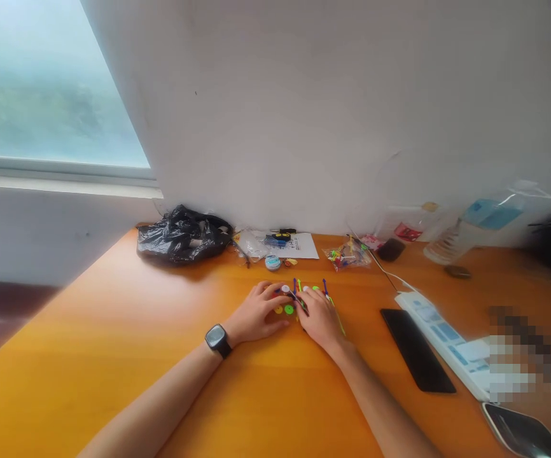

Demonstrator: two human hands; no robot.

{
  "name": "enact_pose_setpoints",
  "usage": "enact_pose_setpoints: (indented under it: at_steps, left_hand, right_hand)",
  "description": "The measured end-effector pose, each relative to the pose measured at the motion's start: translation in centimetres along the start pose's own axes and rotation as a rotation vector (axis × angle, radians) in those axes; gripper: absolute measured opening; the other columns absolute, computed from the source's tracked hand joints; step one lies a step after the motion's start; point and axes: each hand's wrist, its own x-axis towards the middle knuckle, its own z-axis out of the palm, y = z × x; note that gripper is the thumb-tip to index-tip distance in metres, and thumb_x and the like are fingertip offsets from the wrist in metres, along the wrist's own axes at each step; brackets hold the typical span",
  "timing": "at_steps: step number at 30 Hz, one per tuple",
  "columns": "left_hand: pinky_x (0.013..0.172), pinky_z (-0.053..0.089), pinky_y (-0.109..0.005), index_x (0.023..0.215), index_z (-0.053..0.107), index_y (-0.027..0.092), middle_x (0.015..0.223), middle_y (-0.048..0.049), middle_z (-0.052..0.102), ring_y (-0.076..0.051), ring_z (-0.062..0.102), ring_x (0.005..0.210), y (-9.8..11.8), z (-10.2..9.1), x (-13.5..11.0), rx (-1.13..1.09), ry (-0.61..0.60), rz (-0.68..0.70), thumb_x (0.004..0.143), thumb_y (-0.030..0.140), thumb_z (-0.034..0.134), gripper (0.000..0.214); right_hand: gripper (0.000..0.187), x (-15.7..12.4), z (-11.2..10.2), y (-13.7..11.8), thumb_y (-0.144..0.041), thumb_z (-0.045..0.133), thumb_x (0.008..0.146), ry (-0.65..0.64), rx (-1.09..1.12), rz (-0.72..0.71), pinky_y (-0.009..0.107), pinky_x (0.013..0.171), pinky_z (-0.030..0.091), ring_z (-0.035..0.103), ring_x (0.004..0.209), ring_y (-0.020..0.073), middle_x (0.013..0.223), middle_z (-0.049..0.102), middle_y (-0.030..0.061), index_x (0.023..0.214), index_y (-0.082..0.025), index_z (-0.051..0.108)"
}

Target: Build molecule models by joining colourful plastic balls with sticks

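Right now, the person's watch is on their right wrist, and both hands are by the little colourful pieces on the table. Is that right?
Not quite: the head view shows the watch on the wrist of the left hand. That hand and the right hand are by the little colourful pieces on the table.

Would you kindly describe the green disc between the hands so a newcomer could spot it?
On the wooden table, look between the left hand, watch on its wrist, and the right hand. The green disc lies there, distinguished by colour from the yellow disc left of it.
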Motion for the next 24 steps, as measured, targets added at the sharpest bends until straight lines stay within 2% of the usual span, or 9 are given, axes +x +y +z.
enact_pose_setpoints:
  at_steps: [3,6,9,15,20,24]
  left_hand:
    - [0.117,0.042,-0.057,0.151,0.055,0.038,0.162,-0.0072,0.046,-0.036,0.045,0.139,0.03,-0.05,0.03,0.012,-0.022,-0.003,0.095,0.054,0.069,0.060]
    - [0.117,0.042,-0.058,0.148,0.058,0.039,0.160,-0.0058,0.049,-0.037,0.045,0.139,0.11,-0.11,0.02,-0.001,-0.036,0.008,0.096,0.052,0.069,0.056]
    - [0.117,0.043,-0.056,0.146,0.060,0.037,0.157,-0.0059,0.053,-0.036,0.045,0.138,0.20,-0.16,0.03,-0.014,-0.035,0.009,0.095,0.050,0.070,0.053]
    - [0.118,0.042,-0.057,0.156,0.048,0.036,0.157,-0.0101,0.050,-0.037,0.045,0.139,0.25,-0.06,0.25,0.002,-0.017,-0.016,0.094,0.052,0.070,0.068]
    - [0.116,0.043,-0.056,0.149,0.056,0.036,0.156,-0.0094,0.051,-0.036,0.046,0.138,0.38,-0.11,0.36,0.000,-0.036,-0.028,0.094,0.053,0.070,0.060]
    - [0.116,0.044,-0.052,0.139,0.062,0.034,0.152,-0.0077,0.055,-0.034,0.050,0.134,0.66,-0.43,0.39,-0.031,-0.025,-0.030,0.096,0.048,0.068,0.045]
  right_hand:
    - [0.017,-0.06,-0.09,-0.30,-0.018,0.054,0.102,0.003,-0.017,-0.006,0.036,0.086,0.041,0.060,0.105,0.0272,0.109,0.071,0.0092,0.104,-0.024,0.070]
    - [0.017,-0.07,-0.02,-0.52,-0.018,0.053,0.102,0.012,-0.007,0.016,0.037,0.087,0.041,0.060,0.103,0.0270,0.108,0.071,0.0088,0.100,-0.023,0.069]
    - [0.016,-0.06,0.03,-0.71,-0.018,0.054,0.101,0.029,0.028,0.043,0.036,0.084,0.040,0.061,0.099,0.0262,0.101,0.071,0.0073,0.094,-0.022,0.068]
    - [0.015,0.05,-0.13,-0.69,-0.019,0.055,0.097,0.108,0.141,0.111,0.033,0.076,0.040,0.060,0.083,0.0228,0.084,0.067,0.0050,0.085,-0.022,0.064]
    - [0.017,0.09,-0.30,-0.44,-0.025,0.056,0.095,0.131,0.208,0.197,0.029,0.066,0.036,0.056,0.071,0.0193,0.078,0.062,0.0027,0.079,-0.022,0.062]
    - [0.018,0.04,-0.33,-0.28,-0.029,0.058,0.093,0.125,0.275,0.229,0.028,0.065,0.036,0.054,0.069,0.0180,0.078,0.060,0.0020,0.077,-0.022,0.063]
